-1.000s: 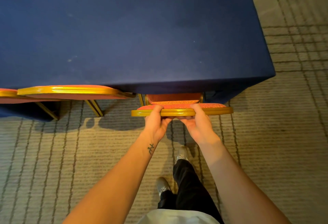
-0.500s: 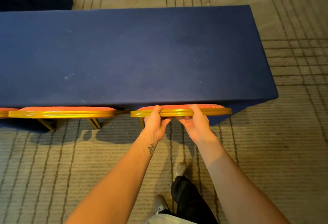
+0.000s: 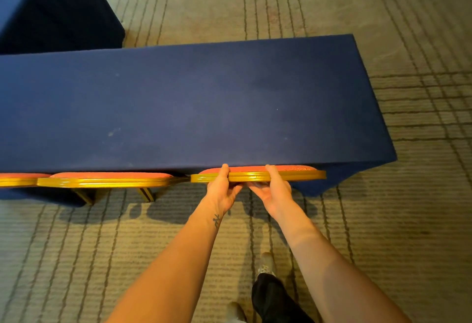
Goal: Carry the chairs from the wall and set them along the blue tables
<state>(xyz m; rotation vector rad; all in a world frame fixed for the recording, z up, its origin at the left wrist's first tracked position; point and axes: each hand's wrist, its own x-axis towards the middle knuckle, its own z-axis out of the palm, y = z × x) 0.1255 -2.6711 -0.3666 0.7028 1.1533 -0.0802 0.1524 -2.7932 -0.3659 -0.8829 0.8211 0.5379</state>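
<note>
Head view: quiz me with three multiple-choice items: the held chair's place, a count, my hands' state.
1. Where is the held chair? A) at the near edge of the blue table, by its right end; B) on the tabletop; C) against a wall.
2. How many chair backs line that edge? A) one; B) three; C) five.
3. What do the left hand and right hand do? A) both grip the chair's gold top rail; B) both hang free; C) only one holds.
Answers: 1A, its back meets the table's front edge; 2B, two other chairs stand to its left; 3A, each hand curls round the rail.
</note>
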